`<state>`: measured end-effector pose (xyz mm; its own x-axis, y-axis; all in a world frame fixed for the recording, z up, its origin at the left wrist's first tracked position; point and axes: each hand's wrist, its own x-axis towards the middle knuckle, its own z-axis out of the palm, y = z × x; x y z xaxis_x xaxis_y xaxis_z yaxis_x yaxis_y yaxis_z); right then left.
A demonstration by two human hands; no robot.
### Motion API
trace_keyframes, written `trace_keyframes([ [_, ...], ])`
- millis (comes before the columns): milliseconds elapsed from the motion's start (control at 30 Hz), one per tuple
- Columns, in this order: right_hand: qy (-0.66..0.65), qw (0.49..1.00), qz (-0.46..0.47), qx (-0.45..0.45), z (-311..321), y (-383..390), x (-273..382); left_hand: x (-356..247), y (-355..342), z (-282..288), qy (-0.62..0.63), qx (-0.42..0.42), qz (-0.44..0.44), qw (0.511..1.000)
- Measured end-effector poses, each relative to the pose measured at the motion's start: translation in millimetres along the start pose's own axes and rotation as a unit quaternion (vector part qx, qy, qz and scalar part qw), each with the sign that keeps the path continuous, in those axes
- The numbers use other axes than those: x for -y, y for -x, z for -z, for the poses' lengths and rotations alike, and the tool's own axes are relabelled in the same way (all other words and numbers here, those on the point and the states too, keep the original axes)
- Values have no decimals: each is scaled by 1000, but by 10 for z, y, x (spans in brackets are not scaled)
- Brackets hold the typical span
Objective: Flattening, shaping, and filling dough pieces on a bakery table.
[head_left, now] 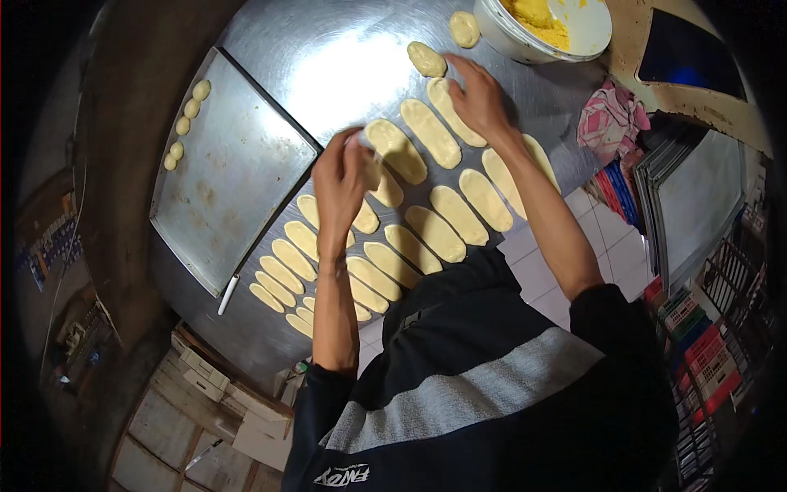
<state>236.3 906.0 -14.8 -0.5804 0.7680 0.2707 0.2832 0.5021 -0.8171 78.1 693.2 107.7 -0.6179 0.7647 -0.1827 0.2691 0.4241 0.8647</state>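
Observation:
Rows of flat, oval dough pieces (430, 134) lie on the metal table (361, 49). My right hand (479, 98) is over the far end of the rows, thumb and fingers apart. Its fingertips are beside a shorter, thicker dough oval (427, 60), and part of a long dough strip (453, 115) lies below the thumb. My left hand (340, 168) hovers at the left side of the rows, by another dough oval (395, 151). Its fingers are bent and partly smeared, so whether they hold anything is unclear. A small round dough piece (465, 29) sits farther back.
At left, a metal baking tray (238, 172) carries several small dough balls (192, 108) along its edge. A white-handled tool (229, 295) rests by its near corner. A white bucket (533, 49) with yellow filling stands far right, near a checked cloth (611, 121) and stacked trays (697, 197).

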Motion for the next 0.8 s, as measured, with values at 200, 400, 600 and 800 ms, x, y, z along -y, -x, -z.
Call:
trace_keyframes([
  [200, 126, 976, -83, 159, -506, -1004, 178, 348, 1287, 814, 33, -71, 154, 985],
  [400, -41, 966, 131, -220, -956, -1129, 1332, 604, 2292, 972, 159, -160, 212, 951],
  [600, 199, 942, 38, 268, -1303, 24, 1970, 667, 2584, 925, 276, -187, 162, 929],
  [800, -169, 915, -78, 357, -445, 1628, 2629, 752, 2609, 1025, 444, -197, 169, 857],
])
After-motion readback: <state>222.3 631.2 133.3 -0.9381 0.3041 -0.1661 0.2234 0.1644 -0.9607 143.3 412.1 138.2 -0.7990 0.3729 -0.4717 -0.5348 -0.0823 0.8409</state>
